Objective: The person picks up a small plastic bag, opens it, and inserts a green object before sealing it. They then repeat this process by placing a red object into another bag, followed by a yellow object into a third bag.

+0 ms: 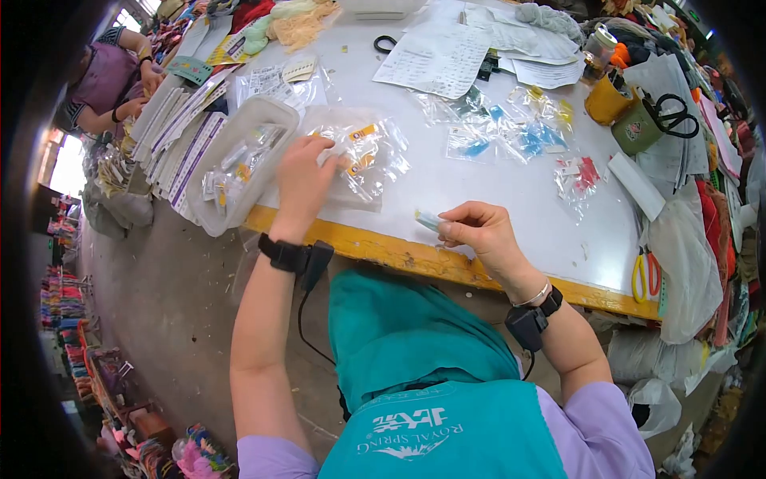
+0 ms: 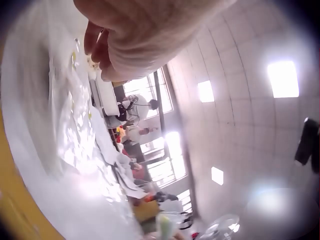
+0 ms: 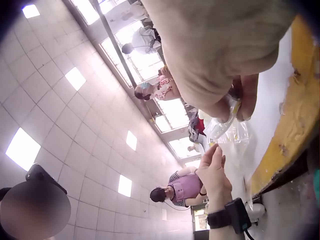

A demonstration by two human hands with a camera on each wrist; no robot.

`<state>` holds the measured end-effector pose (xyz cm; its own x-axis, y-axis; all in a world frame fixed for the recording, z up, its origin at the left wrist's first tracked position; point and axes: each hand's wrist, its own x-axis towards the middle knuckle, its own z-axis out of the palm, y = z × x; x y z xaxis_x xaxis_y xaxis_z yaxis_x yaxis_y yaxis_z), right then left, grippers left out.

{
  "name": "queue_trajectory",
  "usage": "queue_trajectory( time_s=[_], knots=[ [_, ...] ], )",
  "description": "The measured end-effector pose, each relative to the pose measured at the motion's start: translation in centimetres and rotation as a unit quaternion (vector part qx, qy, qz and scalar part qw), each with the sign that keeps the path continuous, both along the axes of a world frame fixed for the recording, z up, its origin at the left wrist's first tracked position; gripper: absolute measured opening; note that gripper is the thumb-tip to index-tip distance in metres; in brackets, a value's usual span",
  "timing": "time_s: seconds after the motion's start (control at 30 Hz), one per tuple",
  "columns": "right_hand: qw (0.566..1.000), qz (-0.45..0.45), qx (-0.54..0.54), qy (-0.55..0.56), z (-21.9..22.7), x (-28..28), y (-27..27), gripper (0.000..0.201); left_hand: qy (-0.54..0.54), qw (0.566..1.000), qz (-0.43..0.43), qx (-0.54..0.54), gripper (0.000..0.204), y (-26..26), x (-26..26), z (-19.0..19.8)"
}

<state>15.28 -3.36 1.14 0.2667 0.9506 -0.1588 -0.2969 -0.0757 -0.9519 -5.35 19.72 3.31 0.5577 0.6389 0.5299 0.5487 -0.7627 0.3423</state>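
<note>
My right hand (image 1: 488, 238) pinches a small rolled clear plastic packet (image 1: 429, 220) between thumb and fingers, over the table's front edge. The packet looks pale blue with a yellowish tip; in the right wrist view its clear film (image 3: 231, 112) shows between the fingers. My left hand (image 1: 307, 182) reaches over the table beside the white plastic bin, its thumb and forefinger apart. The fingertips are right at a pile of clear plastic bags (image 1: 381, 152) with orange-and-white labels. In the right wrist view the left hand (image 3: 215, 175) shows with its fingers loosely bent.
A white bin (image 1: 279, 112) of small packets stands left, near stacked cards (image 1: 171, 152). Bags with blue pieces (image 1: 523, 142), red pieces (image 1: 586, 172) and printed sheets (image 1: 435, 60) lie farther back. Scissors (image 1: 645, 275) hang at the right edge. Another person (image 1: 108, 76) works at left.
</note>
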Motion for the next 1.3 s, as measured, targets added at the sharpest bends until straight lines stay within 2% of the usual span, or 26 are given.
queue_trajectory(
  time_s=[0.1, 0.2, 0.3, 0.4, 0.5, 0.6, 0.7, 0.83, 0.93, 1.03, 1.13, 1.23, 1.3],
  knots=[
    [1.000, -0.009, -0.027, -0.002, -0.8, -0.4, 0.1, 0.014, 0.084, 0.996, 0.037, 0.022, 0.024, 0.8, 1.6, -0.6],
    [1.000, 0.000, -0.011, -0.026, -1.7, -0.6, 0.0, 0.013, 0.153, 0.985, 0.074, 0.019, 0.019, 1.0, 2.7, -0.5],
    [1.000, -0.005, -0.010, -0.023, -1.6, -0.6, 0.1, 0.013, 0.250, 0.963, 0.098, -0.008, 0.023, 1.4, 3.3, -0.2],
    [1.000, -0.008, -0.004, -0.017, -1.7, -0.6, 0.1, 0.014, 0.255, 0.960, 0.114, 0.017, 0.021, 2.2, 3.3, -0.8],
    [1.000, -0.009, -0.004, -0.006, -1.7, -0.6, 0.0, 0.014, 0.098, 0.988, 0.116, 0.036, 0.018, 3.3, 2.5, -1.5],
    [1.000, -0.015, -0.002, -0.010, -1.5, -0.5, -0.1, 0.013, -0.070, 0.982, 0.073, -0.158, 0.018, 3.1, 1.1, -0.1],
    [1.000, -0.024, -0.001, -0.009, -1.4, -0.6, -0.1, 0.012, -0.206, 0.926, 0.038, -0.313, 0.017, 0.7, 0.7, 0.4],
    [0.999, -0.035, -0.005, 0.018, -1.2, -0.7, 0.0, 0.014, -0.261, 0.854, -0.015, -0.449, 0.013, -4.4, 1.1, 1.7],
    [0.997, -0.027, 0.024, 0.068, -1.2, -0.6, -0.1, 0.016, -0.318, 0.776, -0.076, -0.540, 0.014, -7.8, 2.2, 1.9],
    [0.986, -0.048, 0.018, 0.157, 1.1, -1.2, -0.6, 0.016, -0.327, 0.733, -0.107, -0.587, 0.013, -10.7, 3.1, 2.1],
    [0.952, -0.030, 0.022, 0.303, 0.6, -1.0, -1.0, 0.015, -0.324, 0.725, -0.145, -0.590, 0.013, -12.4, 4.0, 1.3],
    [0.931, -0.052, 0.054, 0.358, 0.0, -0.9, -1.0, 0.014, -0.291, 0.747, -0.150, -0.578, 0.011, -13.7, 4.5, 0.7],
    [0.936, -0.069, 0.051, 0.341, 0.2, -0.6, -1.3, 0.015, -0.285, 0.753, -0.150, -0.574, 0.013, -14.3, 4.6, 0.5]
  ],
)
